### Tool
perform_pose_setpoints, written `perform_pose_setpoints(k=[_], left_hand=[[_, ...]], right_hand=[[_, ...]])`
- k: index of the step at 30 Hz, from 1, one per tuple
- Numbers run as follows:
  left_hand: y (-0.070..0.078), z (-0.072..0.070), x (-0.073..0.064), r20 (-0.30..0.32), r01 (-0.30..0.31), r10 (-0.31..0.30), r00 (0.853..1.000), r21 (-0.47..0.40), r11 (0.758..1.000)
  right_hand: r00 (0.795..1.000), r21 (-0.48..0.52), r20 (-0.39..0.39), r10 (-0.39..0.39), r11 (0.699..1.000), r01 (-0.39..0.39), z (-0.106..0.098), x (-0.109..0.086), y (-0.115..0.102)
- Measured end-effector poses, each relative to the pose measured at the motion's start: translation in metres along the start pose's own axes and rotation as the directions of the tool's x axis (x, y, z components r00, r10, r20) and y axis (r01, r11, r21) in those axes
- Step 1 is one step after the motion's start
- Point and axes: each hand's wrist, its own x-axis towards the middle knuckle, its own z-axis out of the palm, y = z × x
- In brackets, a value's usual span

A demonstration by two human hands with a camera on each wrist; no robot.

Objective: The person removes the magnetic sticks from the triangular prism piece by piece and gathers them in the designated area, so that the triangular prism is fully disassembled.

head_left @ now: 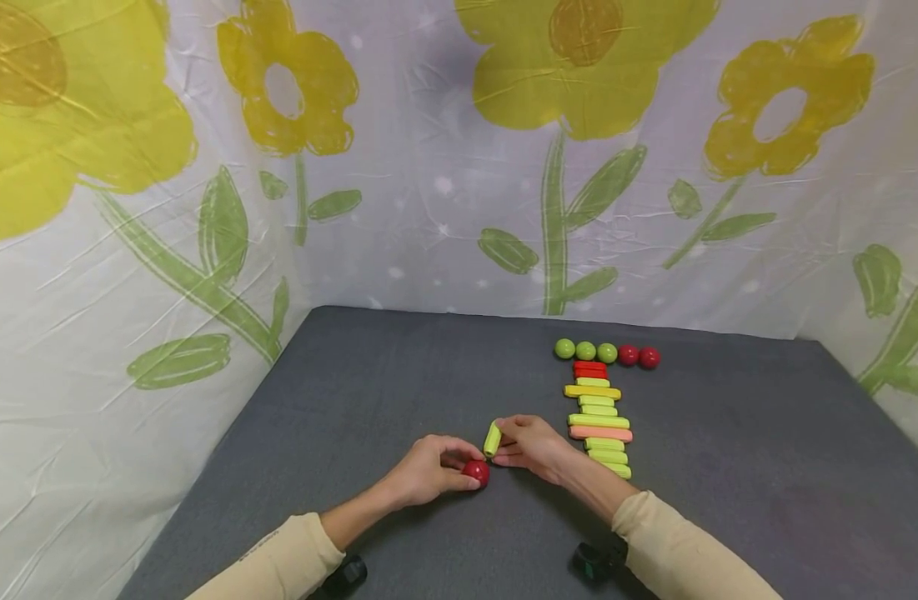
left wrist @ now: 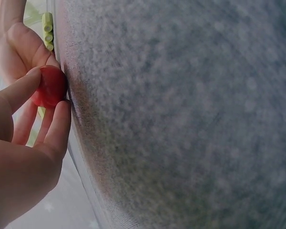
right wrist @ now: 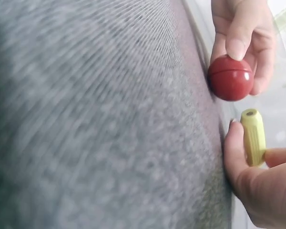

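Note:
In the head view my left hand (head_left: 428, 472) grips a glossy red ball (head_left: 477, 473) between thumb and fingers, low over the grey table. The right wrist view shows a seam round the red ball (right wrist: 231, 78). Just to its right, my right hand (head_left: 537, 448) pinches a short yellow-green stick (head_left: 492, 439), which stands tilted. That stick (right wrist: 253, 138) has ridged sides and a small dark hole in its end. A small gap separates ball and stick in the right wrist view. The left wrist view shows the stick mostly hidden behind the ball.
Right of my hands runs a column of short and long sticks (head_left: 599, 421), red, yellow, pink and yellow-green. Across its far end lies a row of green balls (head_left: 585, 351) and red balls (head_left: 639, 357). A flower-printed cloth (head_left: 428, 208) hangs behind the grey table (head_left: 383, 375).

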Motion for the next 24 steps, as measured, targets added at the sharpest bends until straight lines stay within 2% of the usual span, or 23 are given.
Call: perform_pose_setpoints(k=[9, 15, 24], left_hand=[[0.000, 0.001, 0.001, -0.008, -0.001, 0.001, 1.000, -0.018, 1.000], [-0.002, 0.003, 0.003, -0.033, -0.009, 0.009, 0.999, -0.004, 1.000], [-0.003, 0.003, 0.003, -0.030, 0.001, 0.000, 1.000, 0.014, 1.000]], right_hand=[[1.000, 0.070, 0.020, -0.021, 0.997, 0.019, -0.009, -0.004, 0.002], [0.999, 0.097, 0.027, -0.045, 0.994, 0.042, -0.020, -0.014, -0.005], [0.997, 0.116, -0.005, -0.074, 0.990, 0.074, -0.042, -0.034, -0.013]])
